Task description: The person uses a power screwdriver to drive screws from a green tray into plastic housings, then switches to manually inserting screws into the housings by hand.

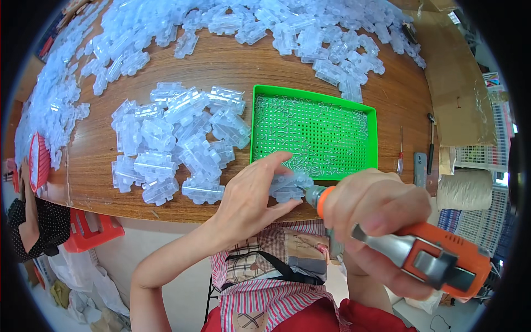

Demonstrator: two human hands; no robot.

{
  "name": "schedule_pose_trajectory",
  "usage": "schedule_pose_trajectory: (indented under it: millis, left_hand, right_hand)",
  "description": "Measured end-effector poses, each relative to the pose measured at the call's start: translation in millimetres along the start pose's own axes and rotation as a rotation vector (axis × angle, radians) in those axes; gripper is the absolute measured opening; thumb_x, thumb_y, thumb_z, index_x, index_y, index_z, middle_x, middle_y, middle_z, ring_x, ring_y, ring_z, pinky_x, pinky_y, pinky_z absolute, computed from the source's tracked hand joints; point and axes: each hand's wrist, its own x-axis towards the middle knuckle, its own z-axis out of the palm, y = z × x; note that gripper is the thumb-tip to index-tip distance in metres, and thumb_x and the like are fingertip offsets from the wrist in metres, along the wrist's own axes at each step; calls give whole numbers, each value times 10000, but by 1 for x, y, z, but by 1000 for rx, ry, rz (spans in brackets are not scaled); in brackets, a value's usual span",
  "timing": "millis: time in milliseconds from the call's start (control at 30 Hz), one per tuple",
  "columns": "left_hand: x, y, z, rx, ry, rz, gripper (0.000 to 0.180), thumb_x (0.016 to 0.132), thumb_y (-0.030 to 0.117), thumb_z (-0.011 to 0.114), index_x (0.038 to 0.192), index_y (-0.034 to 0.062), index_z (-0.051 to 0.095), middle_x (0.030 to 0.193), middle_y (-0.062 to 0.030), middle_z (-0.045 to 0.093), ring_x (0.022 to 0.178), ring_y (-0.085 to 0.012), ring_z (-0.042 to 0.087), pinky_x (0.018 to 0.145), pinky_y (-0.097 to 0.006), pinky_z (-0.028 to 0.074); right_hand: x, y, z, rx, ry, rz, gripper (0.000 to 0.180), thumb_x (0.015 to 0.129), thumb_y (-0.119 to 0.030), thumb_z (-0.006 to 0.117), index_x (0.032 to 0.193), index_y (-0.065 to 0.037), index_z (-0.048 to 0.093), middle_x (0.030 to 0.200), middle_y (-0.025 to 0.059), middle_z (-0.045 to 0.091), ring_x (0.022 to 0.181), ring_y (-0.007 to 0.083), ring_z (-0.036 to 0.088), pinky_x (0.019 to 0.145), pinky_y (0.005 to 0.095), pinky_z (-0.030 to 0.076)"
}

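My left hand grips a clear plastic part between thumb and fingers at the table's front edge. My right hand is wrapped round an orange and grey power screwdriver. The driver's tip points left and meets the right side of the clear part; the exact contact is too small to make out. Just beyond both hands lies a green perforated tray with many small silvery screws strewn over its bottom. Left of the tray, a loose pile of similar clear plastic parts rests on the table.
A great heap of clear parts covers the far and left sides of the wooden table. On the right lie a red-handled screwdriver, a grey phone-like object and a spool of cream twine. Another person's arm shows at far left.
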Motion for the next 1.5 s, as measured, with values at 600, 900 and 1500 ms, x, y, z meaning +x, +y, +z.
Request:
schedule_pose_trajectory:
  millis: [600,900,1500]
  left_hand:
    - [5,-3,-4,-7,19,113,681,712,186,784,1289,45,449,1005,-150,627,952,-339,620,791,-420,504]
    - [-1,-4,1,75,-19,95,689,765,281,772,1330,69,439,1070,-137,631,1012,-328,619,851,-419,507]
    - [-42,-13,-91,804,221,53,689,769,487,746,1339,165,531,1433,-133,387,1364,-411,235,1117,-556,190]
  right_hand:
    - [-11,9,40,-142,-92,33,692,774,-664,688,975,-10,585,653,29,572,567,175,550,544,327,473]
    - [-11,21,47,-88,117,88,665,895,-638,543,1056,3,466,626,33,502,521,129,489,481,271,439]
    - [-4,-25,22,-1075,479,-153,571,898,-221,627,1367,22,410,1224,144,552,1118,257,519,1020,385,358]
